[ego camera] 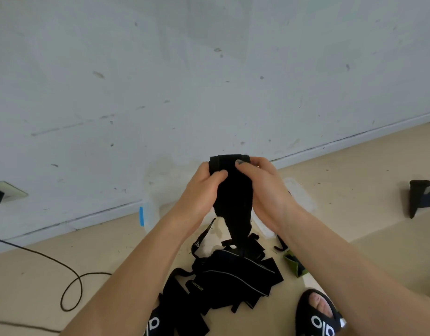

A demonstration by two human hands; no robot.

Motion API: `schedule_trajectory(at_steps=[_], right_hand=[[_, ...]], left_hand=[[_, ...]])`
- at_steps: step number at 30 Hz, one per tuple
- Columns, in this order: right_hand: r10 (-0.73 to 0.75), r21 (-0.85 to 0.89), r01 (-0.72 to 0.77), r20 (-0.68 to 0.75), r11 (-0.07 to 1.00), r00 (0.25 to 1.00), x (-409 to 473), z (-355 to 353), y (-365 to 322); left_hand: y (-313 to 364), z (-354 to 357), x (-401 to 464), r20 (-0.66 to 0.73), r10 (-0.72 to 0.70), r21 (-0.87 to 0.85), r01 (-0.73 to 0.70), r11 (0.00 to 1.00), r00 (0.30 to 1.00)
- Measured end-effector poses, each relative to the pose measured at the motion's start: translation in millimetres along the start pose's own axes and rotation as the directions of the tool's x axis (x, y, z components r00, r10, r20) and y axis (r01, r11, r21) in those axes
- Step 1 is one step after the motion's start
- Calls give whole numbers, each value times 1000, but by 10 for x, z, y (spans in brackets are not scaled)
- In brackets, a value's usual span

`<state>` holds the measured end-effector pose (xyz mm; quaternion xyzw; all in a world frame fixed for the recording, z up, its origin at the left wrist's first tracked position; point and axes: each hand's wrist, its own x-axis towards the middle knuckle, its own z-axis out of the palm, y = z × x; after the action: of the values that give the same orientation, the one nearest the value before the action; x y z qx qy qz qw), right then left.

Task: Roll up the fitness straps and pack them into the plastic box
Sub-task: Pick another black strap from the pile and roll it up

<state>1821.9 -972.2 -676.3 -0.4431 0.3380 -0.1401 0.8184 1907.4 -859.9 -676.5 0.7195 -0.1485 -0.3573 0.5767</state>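
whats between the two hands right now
In the head view, a black fitness strap, partly rolled at its top, sits between the left hand and right hand; both grip it.

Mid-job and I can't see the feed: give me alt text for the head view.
Both hands, left hand and right hand, hold a black strap up in front of a pale wall, its top end rolled. Its tail hangs to a pile of black straps on the beige floor, with a clear plastic box partly hidden behind.
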Motion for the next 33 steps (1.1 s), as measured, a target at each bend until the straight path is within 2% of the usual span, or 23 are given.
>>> schedule_trajectory(at_steps=[3,9,12,15,17,21,24,29,33], right_hand=[[-42,-93,36,-62,995,997,10,-1,34],[-57,41,61,-96,997,994,84,-67,-95],[-19,96,23,-44,995,999,78,-103,-151],[37,-61,-33,57,998,998,35,-116,-112],[29,-143,-19,67,990,997,24,-130,-61],[-25,-111,31,50,993,998,37,-164,-100],[-22,-69,27,65,997,998,37,-160,-131],[-19,42,18,30,999,999,56,-159,-158],[-3,102,-4,65,995,998,53,-160,-153]], left_hand=[[-26,-18,-3,85,-19,78,12,997,996],[-30,-66,-81,220,-19,221,-31,975,975],[-1,-55,-73,130,94,211,-120,970,987],[32,-60,-47,-13,151,176,-147,973,988],[29,-75,-33,-43,139,206,-128,970,989],[28,-118,-53,-14,106,201,-101,974,994],[51,-172,-70,28,129,218,-132,967,991],[37,-160,-109,119,89,225,-114,968,989],[14,-133,-60,54,113,169,-120,978,992]])
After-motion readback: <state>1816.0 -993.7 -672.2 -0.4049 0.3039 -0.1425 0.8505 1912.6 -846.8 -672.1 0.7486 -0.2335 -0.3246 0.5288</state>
